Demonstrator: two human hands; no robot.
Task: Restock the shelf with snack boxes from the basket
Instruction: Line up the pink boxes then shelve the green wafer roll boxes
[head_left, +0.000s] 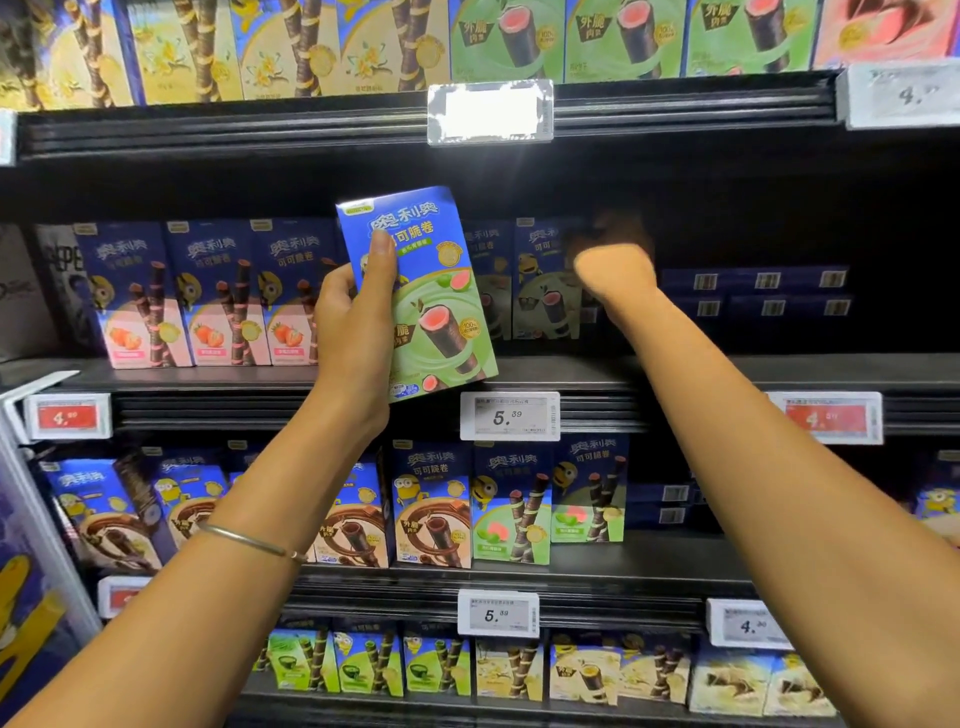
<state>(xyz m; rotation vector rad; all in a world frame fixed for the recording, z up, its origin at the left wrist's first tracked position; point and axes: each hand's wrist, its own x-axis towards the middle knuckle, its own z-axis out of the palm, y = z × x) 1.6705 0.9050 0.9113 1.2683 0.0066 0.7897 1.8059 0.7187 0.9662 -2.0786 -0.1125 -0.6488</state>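
Observation:
My left hand grips a blue and green snack box with a pink-filled roll pictured on it, holding it upright and slightly tilted in front of the middle shelf. My right hand reaches deep into that shelf, next to a matching green box standing there. Its fingers are blurred and hidden in the dark, so I cannot tell whether they hold anything. The basket is out of view.
Pink strawberry boxes stand on the left of the middle shelf. Flat blue boxes lie stacked at its right rear. Price tags line the shelf edges. More snack boxes fill the shelves above and below.

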